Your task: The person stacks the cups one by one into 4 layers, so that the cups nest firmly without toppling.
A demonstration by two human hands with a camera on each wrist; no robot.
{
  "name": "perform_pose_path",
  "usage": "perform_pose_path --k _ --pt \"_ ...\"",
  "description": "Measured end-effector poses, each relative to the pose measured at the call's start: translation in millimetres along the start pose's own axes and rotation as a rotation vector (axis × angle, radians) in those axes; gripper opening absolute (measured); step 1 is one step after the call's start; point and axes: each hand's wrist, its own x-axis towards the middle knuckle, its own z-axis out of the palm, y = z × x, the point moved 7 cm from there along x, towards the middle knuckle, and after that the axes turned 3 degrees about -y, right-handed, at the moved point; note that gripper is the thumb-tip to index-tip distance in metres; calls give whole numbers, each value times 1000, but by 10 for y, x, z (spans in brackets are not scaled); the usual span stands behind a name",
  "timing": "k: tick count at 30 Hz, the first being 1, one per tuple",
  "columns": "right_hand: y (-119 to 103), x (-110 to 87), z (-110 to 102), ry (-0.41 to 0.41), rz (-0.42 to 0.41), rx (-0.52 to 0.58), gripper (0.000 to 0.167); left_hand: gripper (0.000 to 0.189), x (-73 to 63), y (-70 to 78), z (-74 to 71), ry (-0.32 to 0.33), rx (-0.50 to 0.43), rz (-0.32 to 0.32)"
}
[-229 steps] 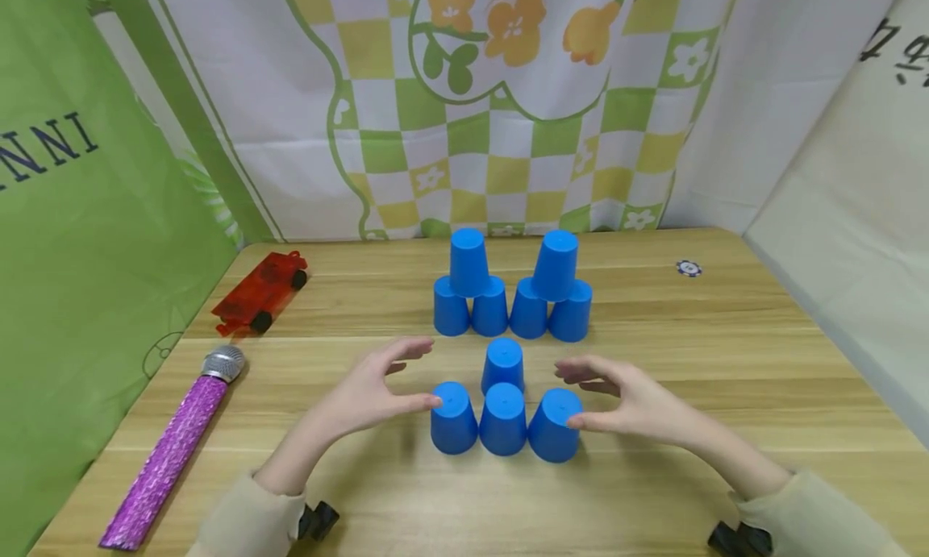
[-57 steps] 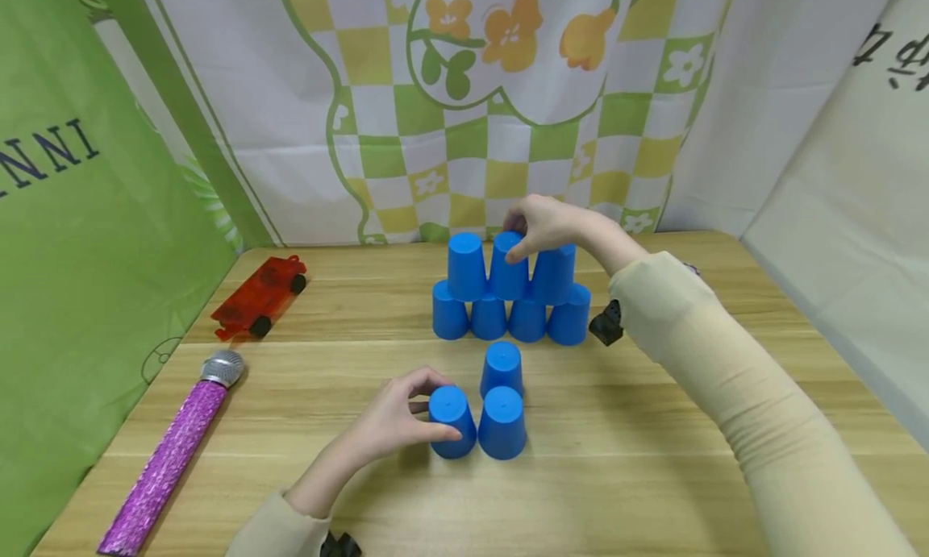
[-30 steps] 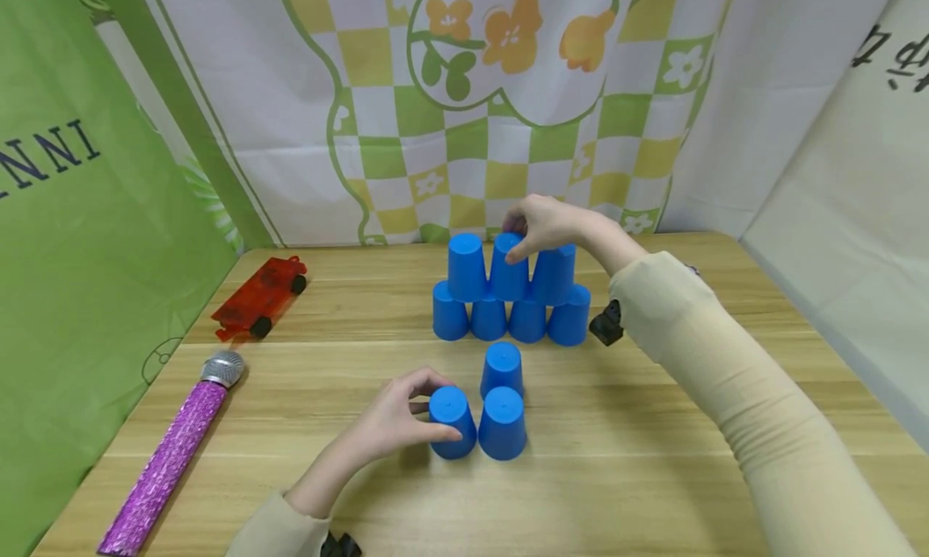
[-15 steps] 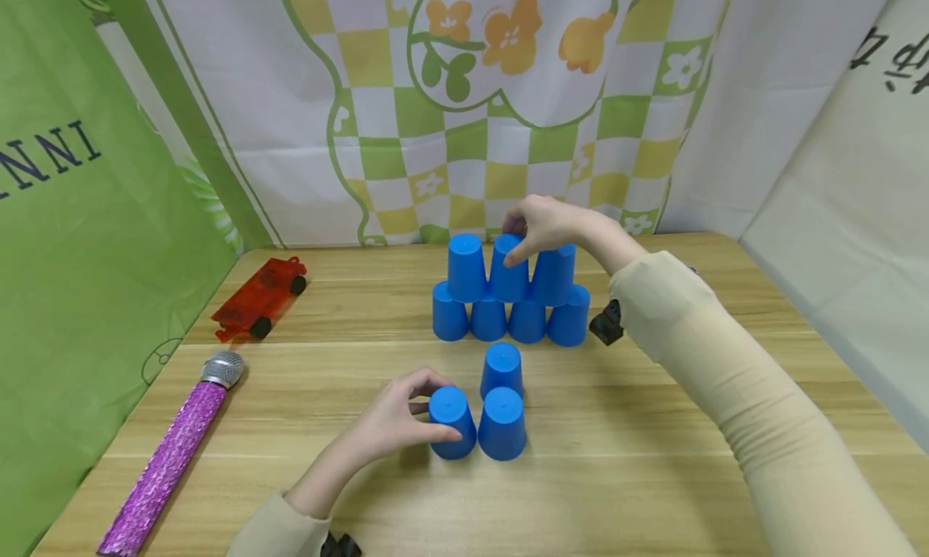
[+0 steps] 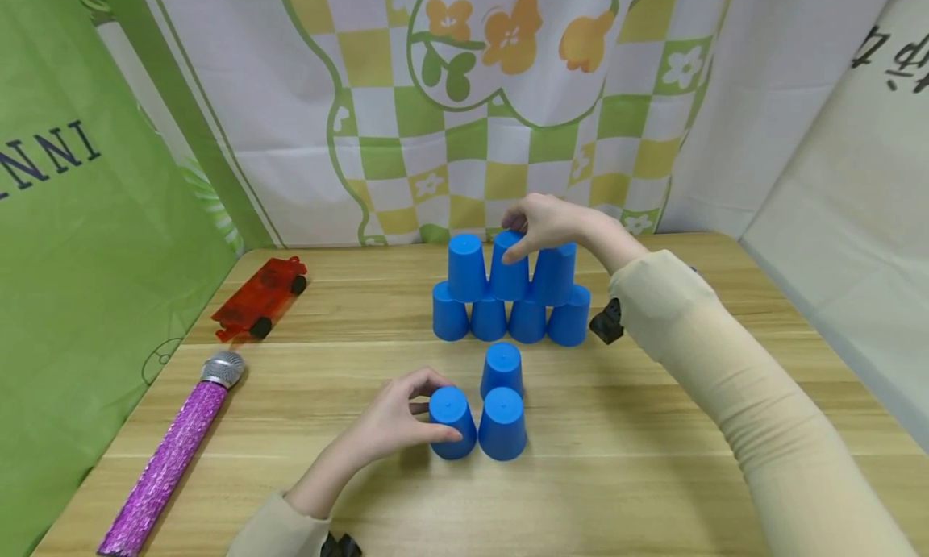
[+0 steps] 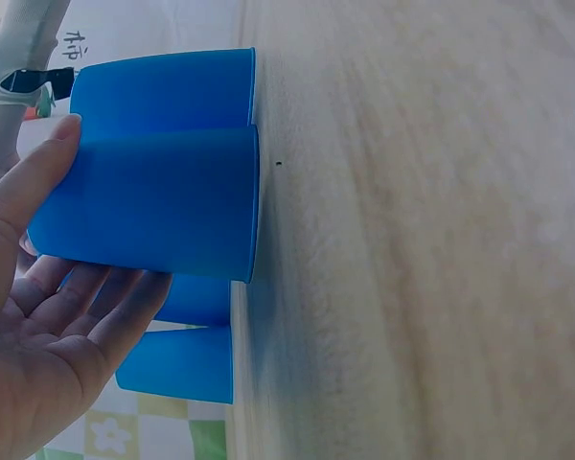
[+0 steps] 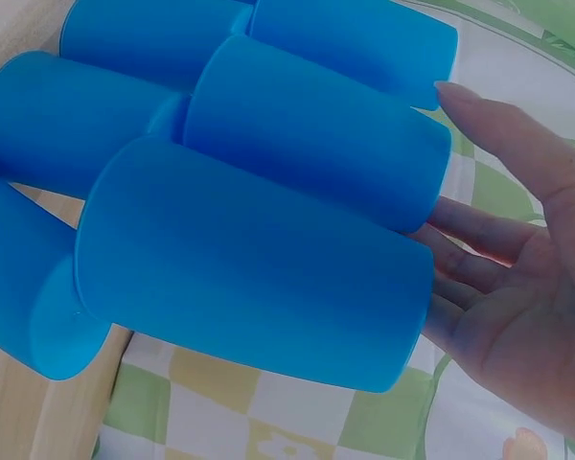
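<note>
Dark capital letters reading "NNI" [image 5: 51, 155] slant upward on the green cloth [image 5: 80, 315], cut off at the left edge. Black characters [image 5: 907, 61] on the white cloth [image 5: 849, 218] at right are cropped and unreadable. The left wrist view shows small dark writing [image 6: 74, 45], also illegible, on a pale backdrop.

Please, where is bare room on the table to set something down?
The table is bare between the red toy car and the stacked cups, also between the three front cups and the right sleeve. Crowded: both cup groups, where the right hand and left hand are.
</note>
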Motion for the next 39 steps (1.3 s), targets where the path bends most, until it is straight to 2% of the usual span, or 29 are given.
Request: perform_pose_path --k 11,17,30,34,39 --pt "-29 -11 4 14 -15 -16 44 47 3 0 -3 -1 1 0" --pt "-46 -35 2 22 -14 -29 43 47 3 1 -2 -1 1 -1" --pt "-30 -54 -14 13 0 20 61 48 2 -1 6 -5 -4 -4" --pt "-28 -121 -91 56 -4 40 69 48 -2 4 8 -8 -4 -6" --pt "-64 -296 -203 129 -60 37 78 48 -7 12 0 -4 -5 -10"
